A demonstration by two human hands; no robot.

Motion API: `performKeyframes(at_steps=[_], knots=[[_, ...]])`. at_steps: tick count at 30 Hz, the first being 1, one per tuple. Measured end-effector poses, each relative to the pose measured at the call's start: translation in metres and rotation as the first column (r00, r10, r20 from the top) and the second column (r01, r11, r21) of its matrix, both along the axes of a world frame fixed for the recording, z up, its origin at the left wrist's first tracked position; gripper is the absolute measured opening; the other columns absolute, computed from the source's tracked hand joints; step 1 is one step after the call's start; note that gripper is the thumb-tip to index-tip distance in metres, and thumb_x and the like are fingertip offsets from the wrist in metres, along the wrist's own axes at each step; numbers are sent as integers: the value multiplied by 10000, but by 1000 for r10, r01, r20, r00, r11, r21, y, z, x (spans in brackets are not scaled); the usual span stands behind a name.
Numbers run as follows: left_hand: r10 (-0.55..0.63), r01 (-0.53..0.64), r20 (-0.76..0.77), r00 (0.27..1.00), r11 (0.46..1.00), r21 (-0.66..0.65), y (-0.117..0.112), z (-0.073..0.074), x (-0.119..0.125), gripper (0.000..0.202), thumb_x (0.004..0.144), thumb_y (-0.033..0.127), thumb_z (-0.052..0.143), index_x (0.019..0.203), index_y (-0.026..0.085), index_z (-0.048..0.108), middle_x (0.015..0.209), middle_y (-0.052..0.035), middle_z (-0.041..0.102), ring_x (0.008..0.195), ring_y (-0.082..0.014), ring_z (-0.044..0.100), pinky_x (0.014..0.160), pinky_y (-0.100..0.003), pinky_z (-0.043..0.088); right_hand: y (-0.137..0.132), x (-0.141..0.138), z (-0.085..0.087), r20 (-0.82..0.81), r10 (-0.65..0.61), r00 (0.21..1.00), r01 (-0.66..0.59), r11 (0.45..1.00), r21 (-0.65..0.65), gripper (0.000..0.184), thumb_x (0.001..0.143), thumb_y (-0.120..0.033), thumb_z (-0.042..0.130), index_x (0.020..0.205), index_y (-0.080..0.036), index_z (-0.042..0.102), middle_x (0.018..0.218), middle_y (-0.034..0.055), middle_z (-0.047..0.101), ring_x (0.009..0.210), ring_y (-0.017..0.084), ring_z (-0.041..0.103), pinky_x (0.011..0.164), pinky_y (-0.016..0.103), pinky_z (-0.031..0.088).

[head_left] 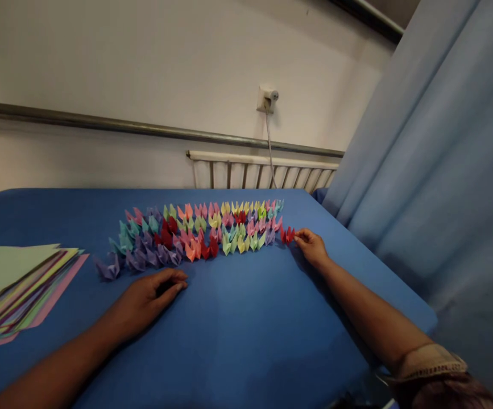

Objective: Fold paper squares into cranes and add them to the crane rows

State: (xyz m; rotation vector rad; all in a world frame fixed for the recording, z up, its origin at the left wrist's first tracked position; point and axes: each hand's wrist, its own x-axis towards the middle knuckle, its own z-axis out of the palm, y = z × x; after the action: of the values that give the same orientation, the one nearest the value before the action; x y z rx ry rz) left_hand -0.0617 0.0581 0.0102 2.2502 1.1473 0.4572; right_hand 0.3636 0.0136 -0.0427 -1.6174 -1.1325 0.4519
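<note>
Rows of small folded paper cranes point(243, 244) in many colours stand on the blue table. At the right end of the front row, my right hand point(312, 247) pinches the edge of a red paper crane point(288, 235) between thumb and fingers. The crane is upright, beside a purple one point(270, 237). My left hand point(154, 292) rests on the table in front of the purple cranes point(139, 258), loosely curled. A gap shows between its thumb and fingers, with nothing visible in it.
A stack of coloured paper sheets point(20, 284) lies at the left on the blue table point(237, 335). Behind are a wall rail point(152, 129), a plugged-in socket point(266, 99) with a hanging cord, and a white railing point(246, 159). A blue curtain point(425, 159) hangs along the right edge.
</note>
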Motion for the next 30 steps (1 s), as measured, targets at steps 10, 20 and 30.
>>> performKeyframes(at_steps=[10,20,30], knots=[[8,-8,1,1000,1000,-10,2,-4,-2,377,847,544,524,985,232,686,936,-27,745,863,-231,692,790,-316,538,19,1,-5,-134,138,981,-138,990,16,267,672,-459,658,728,-212,572,654,-22,626,593,142,574,631,297,504],[11,-11,7,1000,1000,-22,1,-2,-2,365,845,543,536,986,243,690,933,-27,743,866,-235,693,798,-322,544,21,4,-9,-157,133,979,-130,991,28,209,702,-400,633,745,-207,566,623,-21,643,562,140,590,603,287,498],[29,-29,3,1000,999,13,-2,2,0,375,831,552,535,966,247,706,909,-25,752,840,-237,696,760,-311,548,29,0,-13,-143,109,984,-99,992,78,172,719,-368,617,745,-200,588,626,-10,648,561,145,593,607,292,515]])
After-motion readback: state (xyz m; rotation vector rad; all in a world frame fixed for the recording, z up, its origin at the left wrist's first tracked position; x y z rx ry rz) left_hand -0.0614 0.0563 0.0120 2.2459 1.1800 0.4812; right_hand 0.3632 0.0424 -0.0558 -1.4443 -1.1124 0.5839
